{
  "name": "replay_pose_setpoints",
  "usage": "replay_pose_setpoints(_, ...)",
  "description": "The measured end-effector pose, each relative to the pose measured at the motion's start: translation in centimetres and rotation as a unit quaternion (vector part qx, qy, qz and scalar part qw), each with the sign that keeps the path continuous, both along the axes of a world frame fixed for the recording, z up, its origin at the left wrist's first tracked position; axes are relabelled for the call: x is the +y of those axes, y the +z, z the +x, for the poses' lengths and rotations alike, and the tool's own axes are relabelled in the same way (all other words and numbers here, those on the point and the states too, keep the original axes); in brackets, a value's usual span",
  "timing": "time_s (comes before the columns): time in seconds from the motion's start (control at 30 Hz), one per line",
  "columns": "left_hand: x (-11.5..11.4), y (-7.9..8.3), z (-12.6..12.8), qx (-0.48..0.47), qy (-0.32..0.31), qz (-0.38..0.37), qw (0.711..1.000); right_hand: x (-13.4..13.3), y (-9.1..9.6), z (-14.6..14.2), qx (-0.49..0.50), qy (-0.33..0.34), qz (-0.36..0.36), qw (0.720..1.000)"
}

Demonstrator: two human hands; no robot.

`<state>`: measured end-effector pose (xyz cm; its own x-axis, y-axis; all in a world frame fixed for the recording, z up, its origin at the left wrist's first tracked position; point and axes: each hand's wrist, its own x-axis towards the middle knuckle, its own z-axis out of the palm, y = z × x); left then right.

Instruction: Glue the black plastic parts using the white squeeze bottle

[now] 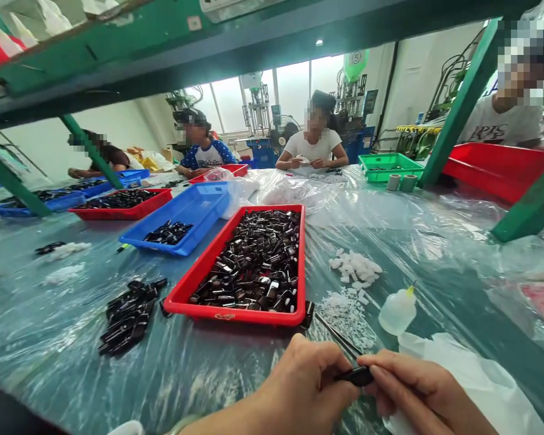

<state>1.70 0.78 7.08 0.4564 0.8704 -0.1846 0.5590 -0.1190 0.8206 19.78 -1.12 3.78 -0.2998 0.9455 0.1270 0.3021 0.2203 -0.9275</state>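
Observation:
Near the bottom of the view, my left hand (303, 386) pinches a small glossy black plastic part (359, 376) between thumb and fingers. My right hand (417, 386) meets it from the other side, its fingertips against the part's right end. Metal tweezers (338, 337) stick out from my right fingers, their tips pointing up and left, away from the part. Just beyond lie tiny white pieces (348, 315) and a heap of larger white pieces (356, 269). A red tray (236, 315) full of similar black parts stands ahead of my left hand.
A squeeze bottle (398, 311) with a yellow tip and white paper (476, 386) lie to the right. Loose black parts (129, 317) and a blue tray (208, 205) are left. Green posts (462, 103) and a low beam (254, 54) frame the plastic-covered table; several people sit beyond.

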Motion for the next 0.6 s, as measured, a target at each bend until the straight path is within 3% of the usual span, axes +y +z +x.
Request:
replay_pose_setpoints(0.07,0.1,0.1,0.0,-0.049,0.014,-0.107,0.993,0.0,0.0,0.1,0.013,-0.002,-0.026,1.000)
replay_pose_setpoints(0.13,0.3,-0.1,0.0,-0.082,0.026,-0.159,0.983,0.1,-0.2,0.3,0.010,0.008,-0.030,0.999)
replay_pose_setpoints(0.2,0.5,-0.3,-0.2,-0.094,0.044,-0.154,0.983,0.1,-0.4,0.5,-0.022,0.010,0.005,1.000)
replay_pose_setpoints(0.27,0.7,-0.3,-0.3,-0.110,0.066,-0.145,0.981,0.3,-0.9,0.6,-0.076,0.022,0.083,0.993)
replay_pose_setpoints(0.4,0.9,0.0,-0.3,-0.151,0.091,-0.165,0.970,0.5,-2.6,0.2,-0.208,0.063,0.290,0.932)
replay_pose_setpoints(0.5,1.0,0.0,-0.1,-0.198,0.098,-0.185,0.958,0.5,-2.9,0.0,-0.226,0.055,0.341,0.911)
replay_pose_setpoints(0.6,1.1,-0.2,-0.1,-0.243,0.105,-0.194,0.945,0.2,-1.5,0.5,-0.149,-0.023,0.335,0.930)
